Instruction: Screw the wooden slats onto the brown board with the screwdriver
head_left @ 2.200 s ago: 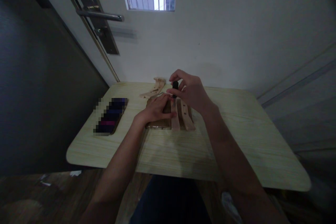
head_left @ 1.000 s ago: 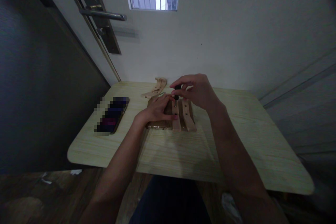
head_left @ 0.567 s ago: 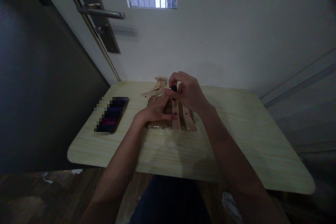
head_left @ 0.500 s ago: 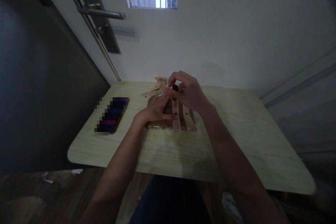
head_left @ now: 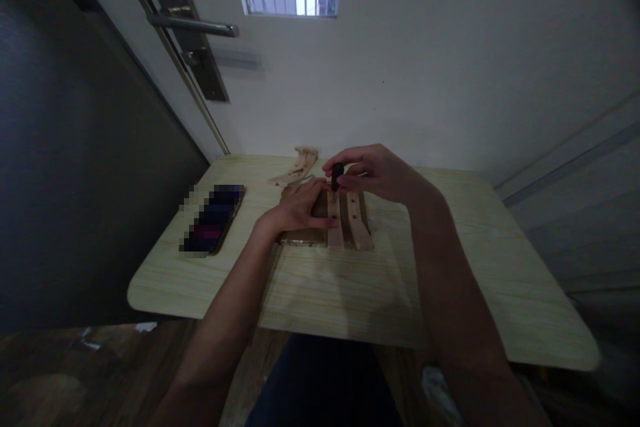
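Observation:
My right hand grips a small screwdriver by its black handle. The thin metal tip points down at a pale strip with holes; exact contact at the tip is hard to see. My left hand lies spread across a brown, shiny flat block, its thumb resting on that strip and its fingertips near the strip's far end. A second pale strip, also with holes and bent at its near end, lies on the block's right side.
Behind the block lies a curved pale piece. A phone, partly pixelated, rests at the left of the wood-grain table. A white door with a metal handle stands directly behind the table.
My right hand has turned at the wrist, its forearm swinging outward to the right, and more of the screwdriver's handle shows. My left hand has stayed in place.

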Action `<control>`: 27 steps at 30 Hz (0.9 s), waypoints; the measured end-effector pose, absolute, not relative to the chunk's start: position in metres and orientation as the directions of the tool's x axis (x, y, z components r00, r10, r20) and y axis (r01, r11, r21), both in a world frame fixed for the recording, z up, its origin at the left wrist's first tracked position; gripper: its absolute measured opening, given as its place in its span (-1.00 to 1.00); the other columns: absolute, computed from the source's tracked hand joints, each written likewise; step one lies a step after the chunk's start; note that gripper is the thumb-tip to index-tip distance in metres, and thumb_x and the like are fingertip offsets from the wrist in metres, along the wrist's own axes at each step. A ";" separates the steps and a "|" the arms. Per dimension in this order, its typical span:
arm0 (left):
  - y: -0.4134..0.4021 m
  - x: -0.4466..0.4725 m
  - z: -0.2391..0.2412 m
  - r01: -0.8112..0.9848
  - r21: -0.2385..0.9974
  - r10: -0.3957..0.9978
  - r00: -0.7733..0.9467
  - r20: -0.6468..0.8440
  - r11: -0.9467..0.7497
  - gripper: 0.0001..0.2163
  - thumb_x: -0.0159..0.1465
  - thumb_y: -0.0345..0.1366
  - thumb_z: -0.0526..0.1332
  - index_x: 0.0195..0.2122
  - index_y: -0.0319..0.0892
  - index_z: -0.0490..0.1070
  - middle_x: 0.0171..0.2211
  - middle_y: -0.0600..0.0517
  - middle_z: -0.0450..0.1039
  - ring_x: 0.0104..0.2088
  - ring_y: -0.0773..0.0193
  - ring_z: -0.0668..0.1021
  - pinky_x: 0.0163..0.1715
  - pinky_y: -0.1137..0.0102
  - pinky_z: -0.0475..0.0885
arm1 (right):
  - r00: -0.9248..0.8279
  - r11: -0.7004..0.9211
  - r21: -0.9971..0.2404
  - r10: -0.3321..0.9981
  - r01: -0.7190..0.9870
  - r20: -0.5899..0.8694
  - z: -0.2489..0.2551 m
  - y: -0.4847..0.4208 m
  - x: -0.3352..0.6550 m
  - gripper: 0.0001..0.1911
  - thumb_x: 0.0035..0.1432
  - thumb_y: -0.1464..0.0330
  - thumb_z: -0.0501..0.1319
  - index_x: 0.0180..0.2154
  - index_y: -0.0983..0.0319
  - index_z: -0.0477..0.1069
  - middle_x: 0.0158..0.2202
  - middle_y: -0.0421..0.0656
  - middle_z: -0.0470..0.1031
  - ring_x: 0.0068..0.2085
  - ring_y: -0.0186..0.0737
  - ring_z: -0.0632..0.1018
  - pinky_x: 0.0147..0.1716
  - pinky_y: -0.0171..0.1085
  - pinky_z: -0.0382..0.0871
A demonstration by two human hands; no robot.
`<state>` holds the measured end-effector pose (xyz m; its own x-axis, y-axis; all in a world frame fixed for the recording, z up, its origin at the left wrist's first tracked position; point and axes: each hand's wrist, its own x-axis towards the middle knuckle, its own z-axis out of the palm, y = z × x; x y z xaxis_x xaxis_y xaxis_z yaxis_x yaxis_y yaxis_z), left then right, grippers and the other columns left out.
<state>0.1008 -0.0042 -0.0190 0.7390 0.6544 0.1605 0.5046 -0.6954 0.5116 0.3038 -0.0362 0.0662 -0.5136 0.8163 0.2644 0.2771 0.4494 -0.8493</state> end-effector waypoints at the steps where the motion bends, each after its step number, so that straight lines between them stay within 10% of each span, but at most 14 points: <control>1: -0.004 0.101 -0.020 0.493 0.513 0.647 0.742 0.174 -0.703 -0.39 0.10 0.10 0.30 0.08 -0.11 0.23 0.14 -0.15 0.29 0.15 -0.07 0.35 0.18 0.02 0.20 | -0.513 0.440 -0.853 0.820 0.279 0.255 0.067 -0.037 0.305 -0.76 0.04 0.31 0.32 -0.22 0.26 0.54 -0.31 -0.15 0.59 -0.38 -0.33 0.54 -0.42 -0.34 0.42; 15: -0.004 0.101 -0.020 0.527 0.495 0.664 0.734 0.146 -0.691 -0.35 0.10 0.11 0.29 0.11 -0.13 0.20 0.10 -0.16 0.30 0.12 -0.10 0.36 0.12 0.03 0.24 | -0.204 0.585 -0.574 0.780 0.572 0.591 0.047 -0.028 0.283 -0.60 -0.07 0.09 0.40 -0.46 0.23 0.32 -0.50 -0.27 0.38 -0.50 -0.41 0.31 -0.49 -0.35 0.16; 27: -0.003 0.101 -0.021 0.482 0.523 0.645 0.743 0.181 -0.703 -0.40 0.08 0.10 0.30 0.04 -0.12 0.25 0.11 -0.14 0.29 0.14 -0.07 0.35 0.15 0.02 0.21 | -0.457 0.567 -0.732 0.802 0.377 0.385 0.061 -0.032 0.307 -0.69 0.09 0.19 0.32 -0.18 0.25 0.56 -0.28 -0.12 0.58 -0.38 -0.35 0.51 -0.42 -0.36 0.40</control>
<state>0.1006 -0.0034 -0.0206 0.7428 0.6445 0.1811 0.4824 -0.7028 0.5229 0.3074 -0.0324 0.0607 -0.4573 0.8015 0.3853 0.3775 0.5673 -0.7319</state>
